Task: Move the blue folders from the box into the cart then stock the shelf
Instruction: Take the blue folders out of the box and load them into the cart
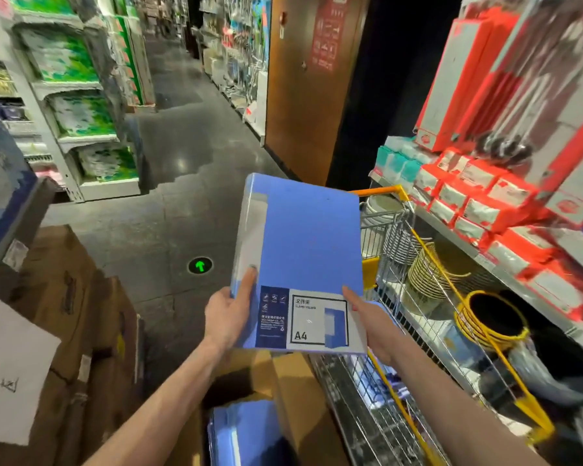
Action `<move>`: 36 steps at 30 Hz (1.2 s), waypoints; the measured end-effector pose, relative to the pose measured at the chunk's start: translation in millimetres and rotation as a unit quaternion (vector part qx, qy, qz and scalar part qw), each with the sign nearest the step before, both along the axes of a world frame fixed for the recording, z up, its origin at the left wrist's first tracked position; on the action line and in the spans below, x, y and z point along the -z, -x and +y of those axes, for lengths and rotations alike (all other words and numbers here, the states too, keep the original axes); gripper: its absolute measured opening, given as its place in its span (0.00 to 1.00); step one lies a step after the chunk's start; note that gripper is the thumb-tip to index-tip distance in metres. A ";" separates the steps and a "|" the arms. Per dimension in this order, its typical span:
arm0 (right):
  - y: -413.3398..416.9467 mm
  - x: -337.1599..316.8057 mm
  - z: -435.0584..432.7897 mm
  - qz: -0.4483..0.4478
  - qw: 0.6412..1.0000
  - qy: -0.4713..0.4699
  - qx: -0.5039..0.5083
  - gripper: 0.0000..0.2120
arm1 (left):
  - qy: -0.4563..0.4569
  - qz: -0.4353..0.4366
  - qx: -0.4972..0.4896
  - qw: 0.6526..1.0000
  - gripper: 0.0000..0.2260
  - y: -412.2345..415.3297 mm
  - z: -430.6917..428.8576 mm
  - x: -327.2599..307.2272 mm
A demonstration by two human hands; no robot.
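Both hands grip the near end of a blue A4 folder (303, 257), the left hand (228, 317) with its thumb on the cover near the spine and the right hand (372, 326) curled round the opposite corner. It is held up above an open cardboard box (300, 398) with more blue folders (246, 432) inside. Just to the right stands a wire cart (398, 193) with stacked plates (428, 270), beside a shelf (567, 331) of red and white boxes (468, 196).

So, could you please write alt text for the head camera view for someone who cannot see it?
A person's left hand and right hand grip a blue A4 folder by its near end, above a cardboard box holding more blue folders. To the right stands a wire cart with stacked plates, beside a shelf of red-and-white boxes.
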State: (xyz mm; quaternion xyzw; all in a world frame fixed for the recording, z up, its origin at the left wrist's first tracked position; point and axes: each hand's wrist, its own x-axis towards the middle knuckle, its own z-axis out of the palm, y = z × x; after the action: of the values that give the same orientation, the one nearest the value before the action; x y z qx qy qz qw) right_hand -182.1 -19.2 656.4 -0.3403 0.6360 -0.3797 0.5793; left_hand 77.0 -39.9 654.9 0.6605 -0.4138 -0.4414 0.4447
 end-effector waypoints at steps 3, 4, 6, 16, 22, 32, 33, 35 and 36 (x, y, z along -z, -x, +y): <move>28.5 4.4 3.8 -0.055 0.996 0.005 0.066 0.30 | -0.044 0.024 -0.020 0.999 0.36 32.2 -7.5 7.4; 40.7 6.6 5.0 -0.095 0.990 0.016 0.102 0.27 | -0.061 0.036 -0.027 0.997 0.35 44.9 -11.5 12.7; 63.7 14.6 3.2 -0.220 0.963 0.027 0.153 0.28 | -0.099 0.084 -0.037 0.991 0.34 68.8 -18.9 23.1; 155.2 77.0 -33.6 -0.318 0.913 0.012 0.254 0.23 | -0.168 0.061 -0.080 0.981 0.28 260.1 -68.5 69.1; 221.3 148.8 -66.7 -0.289 0.886 -0.092 0.351 0.20 | -0.242 0.014 -0.022 0.970 0.33 351.2 -87.6 97.1; 289.5 235.4 -85.6 -0.249 0.850 -0.158 0.436 0.25 | -0.263 -0.155 0.190 0.933 0.28 375.4 -118.6 135.9; 294.4 241.3 -87.4 -0.240 0.856 -0.167 0.427 0.23 | -0.262 -0.172 0.199 0.929 0.30 373.4 -121.8 135.8; 302.2 252.1 -87.4 -0.270 0.841 -0.188 0.430 0.28 | -0.247 -0.189 0.219 0.925 0.32 370.5 -128.6 140.6; 309.2 263.3 -92.7 -0.311 0.823 -0.209 0.428 0.32 | -0.239 -0.199 0.226 0.923 0.31 368.9 -131.9 144.3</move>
State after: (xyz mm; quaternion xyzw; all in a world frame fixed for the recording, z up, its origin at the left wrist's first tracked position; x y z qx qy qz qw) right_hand -491.4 -111.9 393.2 0.2312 0.5681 -0.5334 0.5825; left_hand -291.9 -171.8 510.6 0.7104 -0.5142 -0.4754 0.0707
